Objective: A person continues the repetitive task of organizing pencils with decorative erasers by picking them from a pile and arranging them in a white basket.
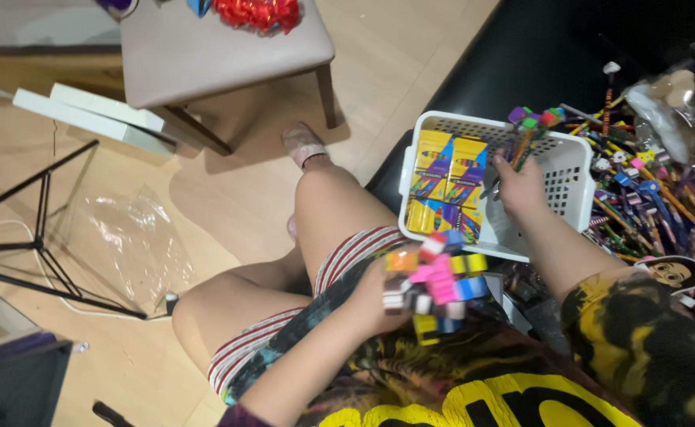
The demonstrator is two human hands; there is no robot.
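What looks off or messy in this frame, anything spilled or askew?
Mostly the pile of pencils right of the white basket: loose, crossing at all angles, not sorted. The crayon boxes in the basket lie stacked flat. A crumpled clear plastic bag lies on the floor. No visible damage.

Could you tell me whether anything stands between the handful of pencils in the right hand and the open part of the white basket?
Nothing visible does. The right hand holds the pencils directly over the white basket, whose right part looks open. The yellow crayon boxes fill only its left side. The left hand holds colourful erasers apart, nearer the lap.
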